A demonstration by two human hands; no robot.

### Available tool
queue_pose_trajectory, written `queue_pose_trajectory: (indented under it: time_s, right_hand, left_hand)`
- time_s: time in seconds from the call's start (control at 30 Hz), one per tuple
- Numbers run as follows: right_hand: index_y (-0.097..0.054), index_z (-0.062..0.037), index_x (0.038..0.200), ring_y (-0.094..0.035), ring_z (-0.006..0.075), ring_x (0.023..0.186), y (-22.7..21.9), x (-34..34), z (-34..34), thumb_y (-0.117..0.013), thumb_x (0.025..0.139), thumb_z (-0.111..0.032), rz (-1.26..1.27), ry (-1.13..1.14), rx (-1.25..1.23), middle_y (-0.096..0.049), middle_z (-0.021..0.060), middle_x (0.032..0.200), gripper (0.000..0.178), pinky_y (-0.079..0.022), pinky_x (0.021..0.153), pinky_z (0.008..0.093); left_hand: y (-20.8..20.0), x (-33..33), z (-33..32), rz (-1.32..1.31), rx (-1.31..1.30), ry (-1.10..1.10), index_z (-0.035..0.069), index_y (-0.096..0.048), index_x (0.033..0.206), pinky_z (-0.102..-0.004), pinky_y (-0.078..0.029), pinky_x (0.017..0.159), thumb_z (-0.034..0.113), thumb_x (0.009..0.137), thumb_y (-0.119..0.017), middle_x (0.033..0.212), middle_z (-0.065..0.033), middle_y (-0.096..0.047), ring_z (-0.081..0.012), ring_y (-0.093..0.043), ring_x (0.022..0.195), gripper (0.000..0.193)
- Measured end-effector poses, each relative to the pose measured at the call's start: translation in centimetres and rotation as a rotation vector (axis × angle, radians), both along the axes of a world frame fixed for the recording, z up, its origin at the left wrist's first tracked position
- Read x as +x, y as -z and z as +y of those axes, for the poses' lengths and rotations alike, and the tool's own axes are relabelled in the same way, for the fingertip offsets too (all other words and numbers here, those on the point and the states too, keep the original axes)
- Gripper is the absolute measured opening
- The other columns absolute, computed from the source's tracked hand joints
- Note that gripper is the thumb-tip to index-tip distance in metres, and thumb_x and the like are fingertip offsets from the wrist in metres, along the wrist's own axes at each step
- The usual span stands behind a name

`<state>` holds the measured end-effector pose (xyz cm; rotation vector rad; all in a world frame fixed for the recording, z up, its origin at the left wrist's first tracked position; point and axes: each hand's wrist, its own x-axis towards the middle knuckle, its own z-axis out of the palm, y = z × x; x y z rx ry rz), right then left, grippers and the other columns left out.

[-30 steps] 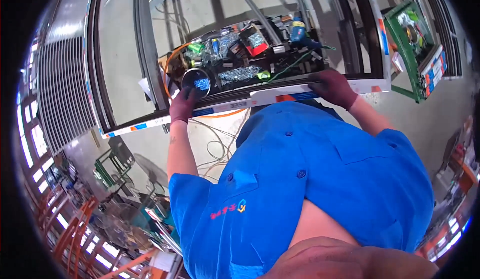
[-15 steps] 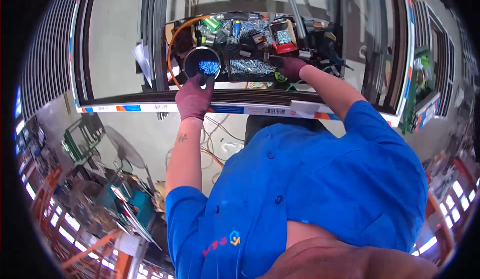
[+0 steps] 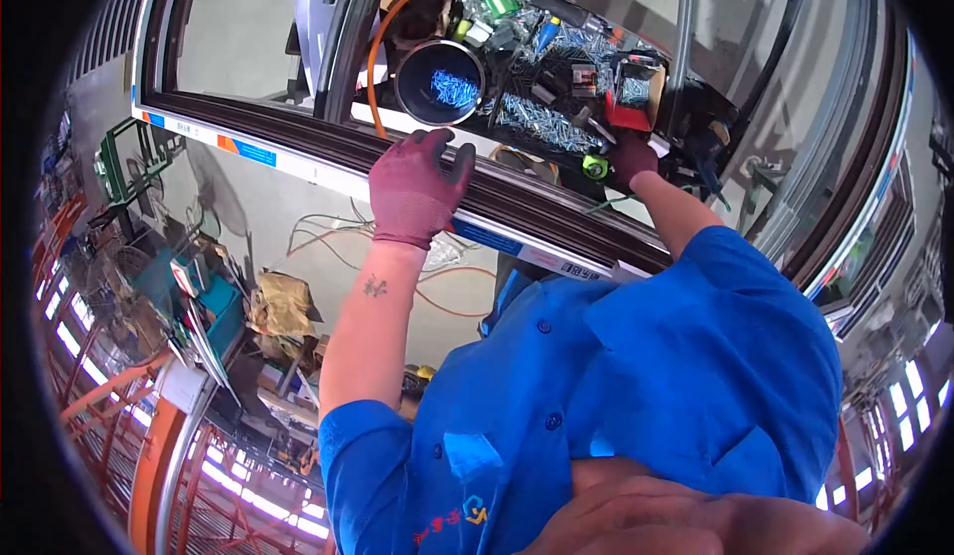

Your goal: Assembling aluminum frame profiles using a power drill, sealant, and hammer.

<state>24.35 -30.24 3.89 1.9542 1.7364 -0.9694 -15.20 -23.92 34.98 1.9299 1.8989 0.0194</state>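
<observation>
My left hand (image 3: 419, 185), in a maroon glove with dark fingertips, is over the near rail of a dark window frame (image 3: 328, 148). Its thumb stands apart from the curled fingers, and nothing shows between them. Just beyond it is a round dark bowl (image 3: 409, 86) holding bluish screws (image 3: 454, 89). My gloved right hand (image 3: 633, 160) reaches into the parts tray, close under a red open box (image 3: 628, 116) of small screws. Its fingers are hidden or too dark to make out. Left of that hand lie a loose pile of silver screws (image 3: 547, 123) and a yellow-green tape measure (image 3: 594, 166).
An orange hose (image 3: 374, 58) curves round the bowl's left side. A blue-and-yellow tool (image 3: 548, 33) and a green roll (image 3: 499, 0) lie at the tray's back. Cables (image 3: 338, 232) trail on the floor below the frame. A standing fan (image 3: 224, 202) is at left.
The view has turned, so the frame now slants. My left hand has come away from the bowl's rim toward me. My right hand has shifted closer to the red box.
</observation>
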Motion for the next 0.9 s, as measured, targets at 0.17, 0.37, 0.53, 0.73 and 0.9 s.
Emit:
queue_pose_trajectory:
  time_s: [0.17,0.37,0.53,0.73,0.9]
  right_hand:
    - [-0.069,-0.0268,0.139,-0.072,0.0415,0.114,-2.7,-2.2,0.3,-0.072,0.094,-0.051,0.227,0.145,0.04,-0.076,0.0191,0.121,0.051,-0.057,0.095,0.0516]
    - [-0.072,-0.0078,0.126,-0.072,0.0439,0.112,1.3,-9.6,7.6,-0.069,0.095,-0.051,0.205,0.238,0.224,-0.077,0.0228,0.113,0.054,-0.056,0.097,0.0519]
    - [-0.076,-0.0117,0.11,-0.076,0.0384,0.108,6.9,-11.3,9.6,-0.068,0.095,-0.029,-0.035,0.187,0.275,-0.078,0.0241,0.111,0.024,-0.062,0.087,0.0497]
    - [-0.075,-0.0081,0.125,-0.073,0.0414,0.115,1.8,-8.9,10.8,-0.077,0.092,-0.044,0.053,0.327,0.12,-0.076,0.0232,0.123,0.049,-0.06,0.097,0.0493]
    - [-0.076,-0.0065,0.125,-0.072,0.0422,0.113,-17.1,-8.4,8.8,-0.08,0.092,-0.048,0.618,0.202,0.283,-0.077,0.0247,0.115,0.053,-0.055,0.1,0.0457]
  left_hand:
    - [0.0,0.2,0.5,-0.016,-0.001,0.003,0.01,-0.078,0.11,-0.043,-0.059,0.084,0.04,0.093,-0.079,0.102,-0.0115,-0.077,-0.0317,-0.075,0.095,0.034]
    - [-0.3,0.1,0.4,-0.005,0.008,0.012,0.01,-0.078,0.11,-0.0429,-0.059,0.083,0.039,0.094,-0.078,0.103,-0.0125,-0.077,-0.0321,-0.075,0.094,0.033]
    - [-0.2,-0.2,-0.3,0.011,-0.021,-0.019,0.012,-0.076,0.112,-0.0453,-0.059,0.086,0.042,0.094,-0.077,0.105,-0.0118,-0.077,-0.0333,-0.074,0.097,0.035]
    - [-0.2,-0.2,-0.6,-0.064,0.021,-0.017,0.013,-0.077,0.111,-0.0447,-0.059,0.084,0.041,0.091,-0.08,0.104,-0.0101,-0.078,-0.0324,-0.075,0.097,0.034]
    - [0.3,-1.1,-1.6,0.002,0.051,0.03,0.016,-0.078,0.114,-0.0447,-0.059,0.087,0.051,0.087,-0.081,0.111,-0.0091,-0.078,-0.0332,-0.075,0.103,0.044]
